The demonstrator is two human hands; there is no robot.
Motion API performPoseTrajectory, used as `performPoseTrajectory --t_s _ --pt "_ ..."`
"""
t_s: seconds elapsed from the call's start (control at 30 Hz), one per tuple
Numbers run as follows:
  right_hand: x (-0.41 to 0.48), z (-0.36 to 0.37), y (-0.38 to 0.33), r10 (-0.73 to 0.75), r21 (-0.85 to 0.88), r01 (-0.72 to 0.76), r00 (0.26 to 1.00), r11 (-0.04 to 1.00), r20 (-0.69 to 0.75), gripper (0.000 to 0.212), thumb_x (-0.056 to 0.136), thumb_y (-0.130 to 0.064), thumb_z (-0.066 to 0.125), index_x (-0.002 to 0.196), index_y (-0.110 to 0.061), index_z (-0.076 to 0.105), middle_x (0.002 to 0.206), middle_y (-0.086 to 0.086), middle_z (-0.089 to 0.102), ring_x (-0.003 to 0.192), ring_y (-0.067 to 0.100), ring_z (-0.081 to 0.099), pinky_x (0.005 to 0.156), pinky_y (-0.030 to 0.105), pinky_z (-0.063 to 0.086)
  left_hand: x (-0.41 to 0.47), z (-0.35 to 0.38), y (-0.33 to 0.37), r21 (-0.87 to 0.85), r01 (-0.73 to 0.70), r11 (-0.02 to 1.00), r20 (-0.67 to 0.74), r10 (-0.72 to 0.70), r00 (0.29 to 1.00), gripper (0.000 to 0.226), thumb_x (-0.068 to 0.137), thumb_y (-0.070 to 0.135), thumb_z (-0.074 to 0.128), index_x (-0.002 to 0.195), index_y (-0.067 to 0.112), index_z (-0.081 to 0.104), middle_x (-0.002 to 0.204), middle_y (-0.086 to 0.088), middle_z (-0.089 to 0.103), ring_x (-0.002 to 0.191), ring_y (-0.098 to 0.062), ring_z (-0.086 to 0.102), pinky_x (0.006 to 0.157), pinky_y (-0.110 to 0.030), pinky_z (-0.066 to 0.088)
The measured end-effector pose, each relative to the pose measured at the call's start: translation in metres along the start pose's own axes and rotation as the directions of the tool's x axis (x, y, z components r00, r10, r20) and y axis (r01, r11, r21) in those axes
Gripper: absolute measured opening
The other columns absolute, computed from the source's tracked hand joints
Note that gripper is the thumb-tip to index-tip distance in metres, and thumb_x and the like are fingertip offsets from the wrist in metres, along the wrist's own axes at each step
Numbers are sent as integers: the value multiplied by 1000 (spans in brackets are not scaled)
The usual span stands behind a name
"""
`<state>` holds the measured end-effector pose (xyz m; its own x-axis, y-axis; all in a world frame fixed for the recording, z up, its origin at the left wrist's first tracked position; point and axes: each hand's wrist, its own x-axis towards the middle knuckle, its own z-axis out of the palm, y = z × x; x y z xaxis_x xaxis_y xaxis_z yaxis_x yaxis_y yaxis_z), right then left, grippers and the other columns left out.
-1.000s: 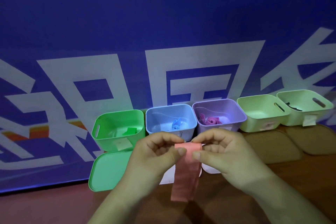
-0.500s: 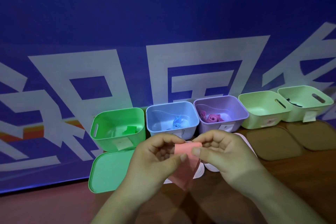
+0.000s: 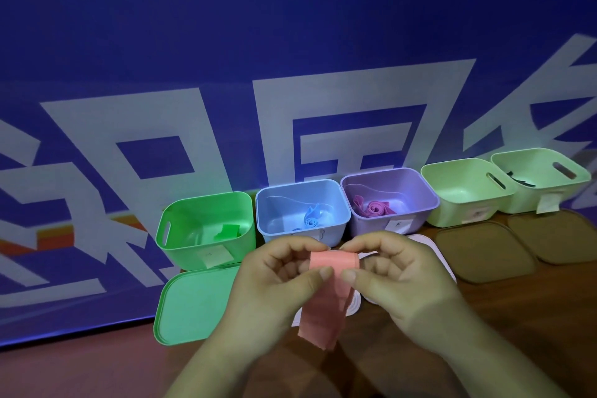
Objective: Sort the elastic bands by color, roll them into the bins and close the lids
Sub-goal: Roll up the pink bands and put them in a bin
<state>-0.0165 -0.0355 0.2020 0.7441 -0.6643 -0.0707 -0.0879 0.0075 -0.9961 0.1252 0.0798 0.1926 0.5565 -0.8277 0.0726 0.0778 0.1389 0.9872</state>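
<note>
The left hand [image 3: 277, 281] and right hand [image 3: 400, 275] each pinch the top edge of a salmon elastic band [image 3: 323, 300], which hangs above the worktop [image 3: 484, 317]. Just behind the band, a blue bin [image 3: 274, 207] holds a rolled blue band [image 3: 311, 220]. Behind-left, a green bin [image 3: 181, 249] holds a green band [image 3: 227, 231]. Behind-right, a purple bin [image 3: 415, 220] holds a rolled pink band [image 3: 374, 208].

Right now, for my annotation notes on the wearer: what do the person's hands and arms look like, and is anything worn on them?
The left hand and right hand are bare, with no gloves or rings visible. The left forearm and right forearm are bare down to the frame's lower edge, with no sleeve, watch or bracelet in view.
</note>
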Motion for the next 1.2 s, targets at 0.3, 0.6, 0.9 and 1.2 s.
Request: performPoseTrajectory --t_s 0.3,0.6,0.9,1.2 --pt "-3 2 6 -8 44 9 1000 999 -29 41 76 8 77 93 -30 74 82 12 76 77 23 73 77 34 56 -5 9 4 -3 6 1000 -48 -6 999 21 72 7 81 92 13 77 84 -7 77 76 -12 70 68 -21 55" --pt "-3 0 8 -2 54 5 998 999 -55 35 78 3 76 92 -29 75 89 6 78 87 22 74 85 38 56 -7 8 4 49 -13 999 -35 15 999 33 71 7 83 100 22 77 92 -7 77 84 -18 70 79 -29 58" --pt "-3 -3 7 23 74 -19 998 997 -56 24 80 -2 76 89 -24 77 88 6 77 83 19 73 77 34 58 -8 8 3 81 -6 997 -37 9 999 35 70 10 77 102 24 76 97 -8 76 91 -25 70 87 -43 55" --pt "-4 -1 3 36 59 -33 998 998 -44 15 83 -8 73 93 -19 75 84 6 77 72 13 69 69 27 56 -8 7 4 65 -13 998 -29 15 999 32 71 11 75 98 27 76 94 -6 76 86 -19 69 81 -32 56"
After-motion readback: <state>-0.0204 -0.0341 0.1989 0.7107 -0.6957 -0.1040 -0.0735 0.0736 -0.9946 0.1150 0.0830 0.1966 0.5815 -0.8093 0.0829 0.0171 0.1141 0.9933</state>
